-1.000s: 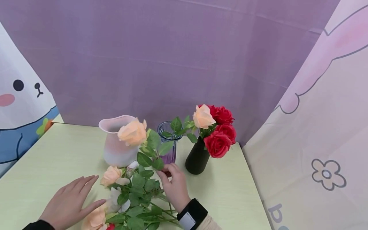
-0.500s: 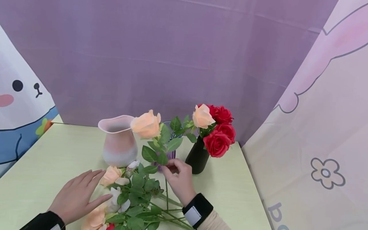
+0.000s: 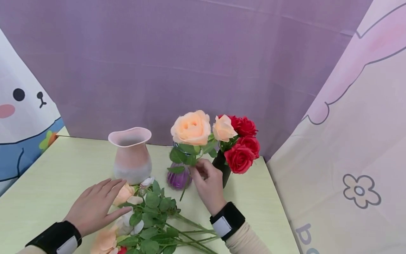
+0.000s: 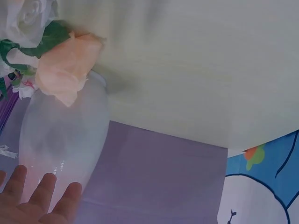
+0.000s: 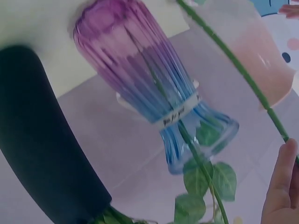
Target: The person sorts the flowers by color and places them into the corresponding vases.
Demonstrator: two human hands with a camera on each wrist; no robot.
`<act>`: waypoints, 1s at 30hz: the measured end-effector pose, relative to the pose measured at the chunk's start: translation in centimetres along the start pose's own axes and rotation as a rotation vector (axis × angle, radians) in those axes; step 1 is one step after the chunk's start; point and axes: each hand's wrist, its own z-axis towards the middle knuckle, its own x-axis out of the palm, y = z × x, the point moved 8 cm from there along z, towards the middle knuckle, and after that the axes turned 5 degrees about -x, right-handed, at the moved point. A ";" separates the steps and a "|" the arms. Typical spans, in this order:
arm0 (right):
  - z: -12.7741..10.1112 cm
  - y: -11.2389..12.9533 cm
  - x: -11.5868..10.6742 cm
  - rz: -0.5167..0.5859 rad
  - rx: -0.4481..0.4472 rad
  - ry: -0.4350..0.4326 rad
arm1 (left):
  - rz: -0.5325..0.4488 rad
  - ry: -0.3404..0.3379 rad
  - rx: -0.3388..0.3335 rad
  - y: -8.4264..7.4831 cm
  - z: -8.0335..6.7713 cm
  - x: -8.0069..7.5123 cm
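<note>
My right hand pinches the green stem of a peach rose just below its leaves. The bloom is raised in front of the ribbed purple-and-blue glass vase and hides its rim in the head view. In the right wrist view, another stem stands inside this glass vase; a second peach rose leans beside the red ones. My left hand is spread with straight fingers over the blooms of the lying flowers, by a peach rose. Nothing is in its grasp.
A pink-and-white pitcher-shaped vase stands at the back left. Red roses fill a black vase on the right. Leafy stems with white and peach blooms lie at the front. A purple cloth hangs behind the table.
My right hand has carried the peach rose right and up, from beside the pink vase to in front of the glass vase. My left hand has shifted slightly right and up.
</note>
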 end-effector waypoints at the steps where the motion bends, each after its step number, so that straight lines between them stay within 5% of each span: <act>1: 0.4 0.1 -0.3 -0.005 0.001 -0.005 | -0.001 -0.004 0.005 -0.2 0.3 -0.1; 11: 4.0 4.6 -4.0 0.076 -0.068 -0.069 | -0.009 0.000 0.019 -1.1 0.6 0.4; 18: 7.4 9.5 -6.9 0.322 -0.137 -0.114 | 0.010 -0.009 0.026 -1.7 1.9 -0.1; 30: 9.0 11.9 -11.2 0.358 -0.188 -0.252 | -0.013 -0.033 0.071 -6.2 4.5 -2.8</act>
